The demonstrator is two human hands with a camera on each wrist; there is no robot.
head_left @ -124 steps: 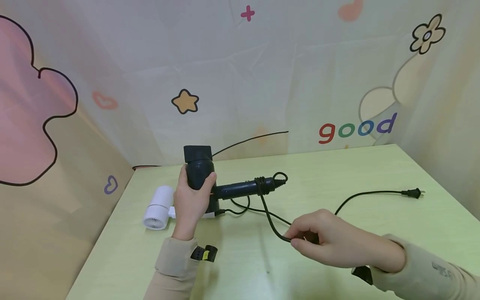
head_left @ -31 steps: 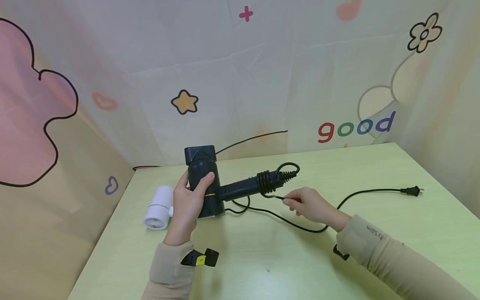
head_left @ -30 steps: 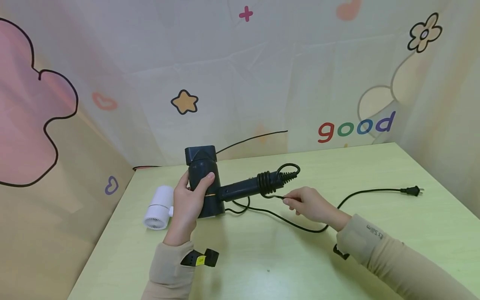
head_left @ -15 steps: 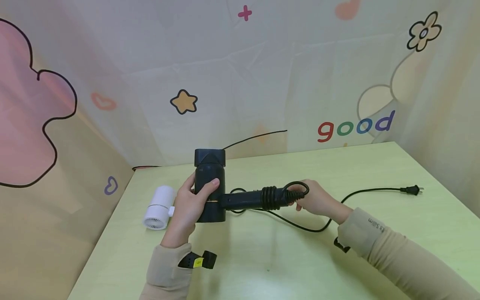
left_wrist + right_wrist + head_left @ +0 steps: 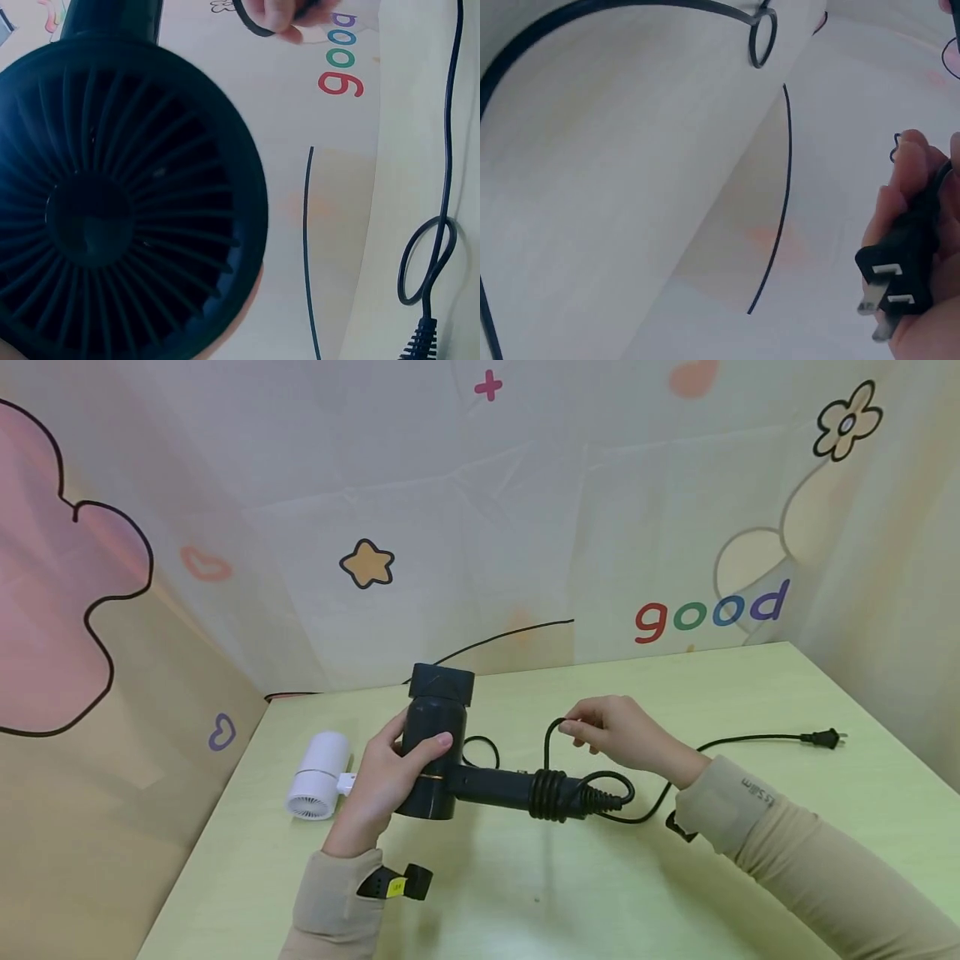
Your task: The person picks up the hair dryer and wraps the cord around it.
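A person grips a dark hair dryer [image 5: 433,727] above a pale green table [image 5: 480,902], the left hand [image 5: 384,777] wrapped round its barrel with the thumb across the near side and the other fingers partly hidden behind it. The flat nozzle [image 5: 442,683] points away from the wearer, and the handle [image 5: 491,787] reaches from the left hand toward the right. In the left wrist view the ribbed intake grille [image 5: 90,217] fills much of the frame.

Raised beyond the handle, the right hand [image 5: 630,739] curls round a two-pin plug [image 5: 900,262], its prongs bare in the right wrist view. A short length of black cord [image 5: 547,750] climbs from a tight stack of coils [image 5: 549,795] on the handle, between the two hands, up to the right fingertips.

The step in hand looks to be winding the cord, and with so little left loose it seems near its end. The next move would likely call for passing the plug round once more or tucking it in, with the left hand firm.

Just left of the left hand lies a white hair dryer [image 5: 322,768]; past the right hand, a second plug [image 5: 821,738] rests on the table.
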